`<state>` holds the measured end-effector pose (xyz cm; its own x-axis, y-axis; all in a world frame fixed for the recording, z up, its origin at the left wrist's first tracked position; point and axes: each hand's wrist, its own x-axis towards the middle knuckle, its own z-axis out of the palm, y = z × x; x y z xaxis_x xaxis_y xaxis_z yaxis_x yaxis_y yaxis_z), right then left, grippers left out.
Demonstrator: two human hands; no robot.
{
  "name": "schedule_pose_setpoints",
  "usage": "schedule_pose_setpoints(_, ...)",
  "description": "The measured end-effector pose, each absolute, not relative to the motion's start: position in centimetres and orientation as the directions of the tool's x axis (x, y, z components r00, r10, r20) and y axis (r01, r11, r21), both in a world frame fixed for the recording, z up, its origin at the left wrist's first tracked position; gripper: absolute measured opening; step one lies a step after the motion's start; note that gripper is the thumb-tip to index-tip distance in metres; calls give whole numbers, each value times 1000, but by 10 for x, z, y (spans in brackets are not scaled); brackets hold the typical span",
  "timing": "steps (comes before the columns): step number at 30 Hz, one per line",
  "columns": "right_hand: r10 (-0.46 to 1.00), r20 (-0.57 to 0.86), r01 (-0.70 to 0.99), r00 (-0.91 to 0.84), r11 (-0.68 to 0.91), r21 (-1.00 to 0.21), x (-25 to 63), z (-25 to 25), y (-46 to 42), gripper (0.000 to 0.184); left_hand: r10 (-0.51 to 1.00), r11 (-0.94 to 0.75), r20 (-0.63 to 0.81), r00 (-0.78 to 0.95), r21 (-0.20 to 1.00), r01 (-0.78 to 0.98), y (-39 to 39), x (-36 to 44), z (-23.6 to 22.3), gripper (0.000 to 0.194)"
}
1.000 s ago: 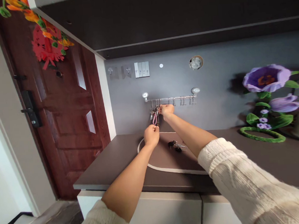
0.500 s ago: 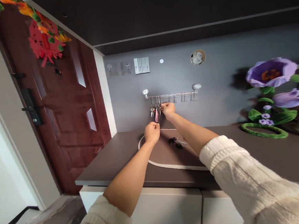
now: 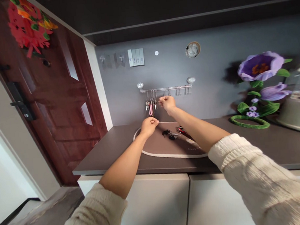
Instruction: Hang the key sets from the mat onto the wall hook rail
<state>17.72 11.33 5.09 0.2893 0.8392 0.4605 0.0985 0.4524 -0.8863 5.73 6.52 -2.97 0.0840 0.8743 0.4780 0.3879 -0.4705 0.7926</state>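
Note:
A clear hook rail [image 3: 166, 89] is fixed to the grey wall. Bunches of keys [image 3: 147, 105] hang from its left hooks, with a pink strap [image 3: 150, 109] among them. My right hand [image 3: 168, 103] is just right of the hanging keys, below the rail; its fingers are slightly parted and nothing shows in them. Lower down, under the strap, is my left hand [image 3: 148, 126], fingers loosely curved and apart from the keys. On the brown mat [image 3: 152, 145] lie a bunch of dark-headed keys [image 3: 172, 135] and a red key item [image 3: 183, 131], partly hidden behind my right forearm.
Purple fabric flowers [image 3: 262, 67] with a green ring base stand at the right, beside a pale domed object [image 3: 299, 109]. Above is a dark cabinet [image 3: 170, 7]. A red-brown door [image 3: 52, 99] is at the left. White switches [image 3: 136, 57] sit on the wall.
Both hands have come away from the hanging keys: the left is now lower, the right slightly to the side. The pink strap hangs free. The view has shifted, showing more of the mat.

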Motion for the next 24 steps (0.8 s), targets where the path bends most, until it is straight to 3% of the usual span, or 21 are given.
schedule_pose_setpoints(7, 879, 456, 94, 138, 447, -890, 200, 33, 65, 6, 845, -535, 470, 255, 735, 416, 59, 62, -33, 13)
schedule_pose_setpoints(14, 870, 488, 257, 78, 455, -853, 221, -2, 41, 12, 791, -592, 337, 511, 632, 500, 48, 59, -34, 25)
schedule_pose_setpoints(24, 792, 610, 614, -27, 495, -615, 235, -11, 45, 14, 832, -544, 261, 489, 553, 631, 51, 62, -36, 20)
